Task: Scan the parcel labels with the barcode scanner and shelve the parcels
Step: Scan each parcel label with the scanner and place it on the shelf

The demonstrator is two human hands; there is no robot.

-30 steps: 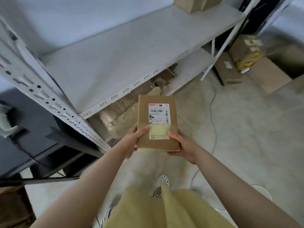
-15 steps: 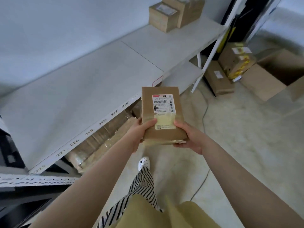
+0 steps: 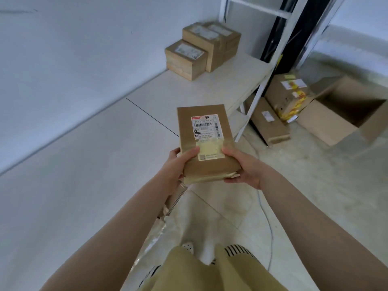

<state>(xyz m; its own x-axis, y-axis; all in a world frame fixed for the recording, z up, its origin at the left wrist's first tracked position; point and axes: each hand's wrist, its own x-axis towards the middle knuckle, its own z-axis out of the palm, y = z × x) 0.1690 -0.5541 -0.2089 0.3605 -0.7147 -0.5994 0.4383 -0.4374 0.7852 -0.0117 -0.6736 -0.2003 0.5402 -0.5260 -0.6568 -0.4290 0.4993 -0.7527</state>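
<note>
A flat brown cardboard parcel point(image 3: 204, 131) with a white barcode label on top is held level above the front edge of the white shelf point(image 3: 88, 164). My left hand point(image 3: 174, 166) grips its near left corner, thumb on top. My right hand point(image 3: 243, 166) grips the near right corner, thumb on the label's lower edge. Two stacked brown parcels point(image 3: 201, 47) stand at the far end of the shelf against the wall. No barcode scanner is in view.
On the floor to the right lie a flat parcel point(image 3: 268, 122), a box with yellow print point(image 3: 289, 95) and a large open carton point(image 3: 352, 110). The shelf's white upright point(image 3: 258, 93) stands beside them. A thin cable point(image 3: 266, 223) runs across the floor.
My view has swung right along the shelf; the stacked parcels at its far end are now closer. Both hands still hold the parcel, which has moved over the shelf's front edge.
</note>
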